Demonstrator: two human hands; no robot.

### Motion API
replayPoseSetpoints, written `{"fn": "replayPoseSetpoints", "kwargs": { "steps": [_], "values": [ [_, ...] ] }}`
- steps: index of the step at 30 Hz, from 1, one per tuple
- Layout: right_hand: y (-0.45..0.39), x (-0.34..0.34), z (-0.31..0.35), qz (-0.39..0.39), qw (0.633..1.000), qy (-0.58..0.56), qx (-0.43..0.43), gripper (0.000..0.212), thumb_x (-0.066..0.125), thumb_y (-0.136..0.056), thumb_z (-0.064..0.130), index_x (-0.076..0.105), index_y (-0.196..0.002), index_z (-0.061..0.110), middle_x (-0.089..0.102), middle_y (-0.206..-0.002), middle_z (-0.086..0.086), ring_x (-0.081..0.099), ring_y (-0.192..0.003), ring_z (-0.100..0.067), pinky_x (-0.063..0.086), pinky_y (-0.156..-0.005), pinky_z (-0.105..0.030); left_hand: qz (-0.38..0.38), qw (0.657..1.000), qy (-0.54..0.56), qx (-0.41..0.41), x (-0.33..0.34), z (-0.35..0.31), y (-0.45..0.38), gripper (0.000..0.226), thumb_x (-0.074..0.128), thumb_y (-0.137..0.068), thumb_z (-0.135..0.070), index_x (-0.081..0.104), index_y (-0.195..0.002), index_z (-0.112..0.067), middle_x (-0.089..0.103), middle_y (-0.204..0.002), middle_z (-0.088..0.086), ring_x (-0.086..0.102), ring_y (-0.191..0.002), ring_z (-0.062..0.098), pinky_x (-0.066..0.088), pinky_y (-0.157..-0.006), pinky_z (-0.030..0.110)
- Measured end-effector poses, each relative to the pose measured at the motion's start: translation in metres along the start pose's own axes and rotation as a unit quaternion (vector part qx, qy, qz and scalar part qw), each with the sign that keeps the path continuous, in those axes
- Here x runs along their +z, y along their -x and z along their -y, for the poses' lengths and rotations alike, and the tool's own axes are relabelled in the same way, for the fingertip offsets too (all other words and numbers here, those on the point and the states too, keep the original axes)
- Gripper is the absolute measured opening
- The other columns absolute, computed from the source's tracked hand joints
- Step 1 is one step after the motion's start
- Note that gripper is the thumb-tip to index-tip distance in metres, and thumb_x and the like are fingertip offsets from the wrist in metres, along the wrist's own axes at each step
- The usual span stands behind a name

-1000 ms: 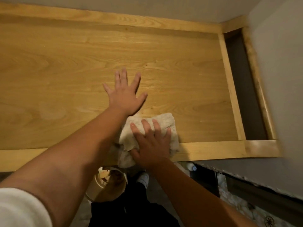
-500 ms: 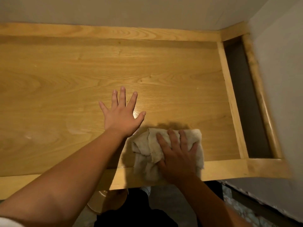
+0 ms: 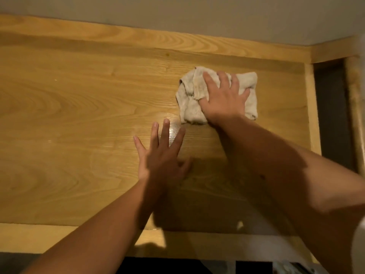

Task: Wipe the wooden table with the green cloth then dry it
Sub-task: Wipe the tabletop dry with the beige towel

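Head view shows the right hand (image 3: 223,99) pressing flat, fingers spread, on a crumpled pale cloth (image 3: 189,103) toward the far right of the wooden table (image 3: 69,115), while the left hand (image 3: 162,157) rests open, fingers splayed, nearer.

- Wooden table (image 3: 83,119): honey-yellow, with darker brown swirling and arched grain lines; paler yellow raised border.
- Cloth (image 3: 190,107): off-white to beige, plain, no print, greyish in the creases.
- Wall (image 3: 197,14): flat grey-beige, unpatterned.
- Gap (image 3: 331,115) beside the table's right border: dark brown, nearly black.
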State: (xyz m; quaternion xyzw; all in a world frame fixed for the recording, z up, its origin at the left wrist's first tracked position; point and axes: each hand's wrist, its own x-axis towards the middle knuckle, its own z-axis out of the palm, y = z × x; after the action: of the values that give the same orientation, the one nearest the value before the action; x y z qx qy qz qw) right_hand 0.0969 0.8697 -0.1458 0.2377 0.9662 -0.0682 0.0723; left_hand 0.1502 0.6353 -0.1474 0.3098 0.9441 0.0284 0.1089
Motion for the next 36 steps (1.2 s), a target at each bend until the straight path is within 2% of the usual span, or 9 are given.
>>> {"fn": "replayPoseSetpoints", "kwargs": {
  "steps": [5, 15, 18, 21, 26, 30, 31, 34, 36],
  "values": [
    [-0.054, -0.016, 0.004, -0.008, 1.0, -0.008, -0.013, 0.072, 0.028, -0.082, 0.062, 0.017, -0.151, 0.045, 0.019, -0.163, -0.002, 0.009, -0.149, -0.034, 0.011, -0.106, -0.075, -0.02, 1.0, 0.006, 0.003, 0.001, -0.001, 0.0, 0.08, 0.025, -0.089, -0.078, 0.025, -0.155, -0.034, 0.018, -0.166, 0.014, 0.012, -0.153, 0.038, 0.013, -0.104, 0.082],
    [-0.121, -0.03, 0.011, -0.004, 1.0, -0.014, -0.014, 0.067, 0.033, -0.081, 0.054, 0.021, -0.147, 0.044, 0.021, -0.159, -0.005, 0.011, -0.147, -0.038, 0.013, -0.107, -0.073, -0.024, 1.0, -0.02, -0.003, 0.007, 0.001, 0.001, 0.082, 0.027, -0.087, -0.08, 0.024, -0.156, -0.036, 0.016, -0.167, 0.012, 0.011, -0.154, 0.037, 0.012, -0.104, 0.08],
    [-0.111, -0.03, 0.011, 0.012, 1.0, 0.0, -0.009, 0.068, 0.027, -0.085, 0.055, 0.016, -0.151, 0.043, 0.013, -0.164, -0.004, 0.007, -0.149, -0.037, 0.011, -0.108, -0.073, 0.004, 1.0, -0.03, -0.009, 0.002, -0.001, 0.003, 0.081, 0.024, -0.086, -0.081, 0.019, -0.155, -0.039, 0.01, -0.168, 0.007, 0.008, -0.154, 0.036, 0.01, -0.106, 0.079],
    [-0.077, -0.026, 0.015, 0.013, 1.0, 0.009, -0.001, 0.067, 0.022, -0.086, 0.052, 0.016, -0.152, 0.041, 0.015, -0.163, -0.005, 0.01, -0.148, -0.037, 0.014, -0.106, -0.073, 0.022, 0.999, -0.005, -0.023, -0.002, -0.001, 0.002, 0.081, 0.023, -0.084, -0.082, 0.007, -0.154, -0.046, -0.003, -0.169, 0.001, -0.004, -0.155, 0.031, 0.002, -0.11, 0.075],
    [0.028, -0.006, 0.009, -0.002, 1.0, 0.002, -0.012, 0.066, 0.024, -0.087, 0.057, 0.02, -0.151, 0.041, 0.022, -0.161, -0.004, 0.014, -0.147, -0.035, 0.015, -0.104, -0.072, 0.025, 0.999, 0.016, -0.021, -0.008, -0.004, 0.007, 0.074, 0.025, -0.089, -0.071, 0.01, -0.155, -0.042, -0.001, -0.17, 0.005, -0.005, -0.155, 0.032, 0.002, -0.112, 0.074],
    [0.126, 0.01, 0.008, -0.011, 1.0, 0.002, 0.012, 0.067, 0.032, -0.081, 0.055, 0.033, -0.146, 0.042, 0.037, -0.154, -0.004, 0.026, -0.142, -0.033, 0.019, -0.102, -0.07, 0.041, 0.999, 0.011, -0.025, -0.012, -0.006, 0.004, 0.062, 0.02, -0.093, -0.061, 0.036, -0.147, -0.034, -0.004, -0.17, 0.003, -0.007, -0.155, 0.03, 0.0, -0.114, 0.073],
    [0.15, 0.013, 0.006, -0.021, 1.0, 0.001, 0.012, 0.066, 0.036, -0.079, 0.054, 0.038, -0.144, 0.042, 0.041, -0.151, -0.004, 0.03, -0.14, -0.033, 0.022, -0.102, -0.069, 0.044, 0.999, 0.011, -0.024, -0.011, -0.006, 0.004, 0.065, 0.021, -0.092, -0.062, 0.035, -0.15, -0.035, -0.006, -0.17, 0.002, -0.008, -0.155, 0.03, 0.0, -0.114, 0.072],
    [0.218, 0.022, 0.003, -0.03, 0.999, 0.014, -0.019, 0.066, 0.042, -0.08, 0.056, 0.04, -0.144, 0.039, 0.043, -0.148, -0.007, 0.033, -0.137, -0.037, 0.024, -0.099, -0.068, 0.054, 0.998, -0.01, -0.01, -0.007, -0.003, 0.004, 0.087, 0.024, -0.082, -0.074, 0.003, -0.158, -0.039, -0.012, -0.169, 0.003, -0.011, -0.154, 0.033, 0.0, -0.112, 0.074],
    [0.26, 0.029, 0.002, -0.027, 0.999, 0.009, -0.031, 0.064, 0.039, -0.085, 0.058, 0.039, -0.145, 0.036, 0.04, -0.149, -0.009, 0.031, -0.138, -0.039, 0.022, -0.098, -0.07, 0.046, 0.999, -0.01, -0.014, -0.005, -0.002, 0.004, 0.079, 0.019, -0.088, -0.071, -0.002, -0.157, -0.041, -0.01, -0.169, 0.004, -0.01, -0.155, 0.033, 0.002, -0.113, 0.075]
  ]
}}
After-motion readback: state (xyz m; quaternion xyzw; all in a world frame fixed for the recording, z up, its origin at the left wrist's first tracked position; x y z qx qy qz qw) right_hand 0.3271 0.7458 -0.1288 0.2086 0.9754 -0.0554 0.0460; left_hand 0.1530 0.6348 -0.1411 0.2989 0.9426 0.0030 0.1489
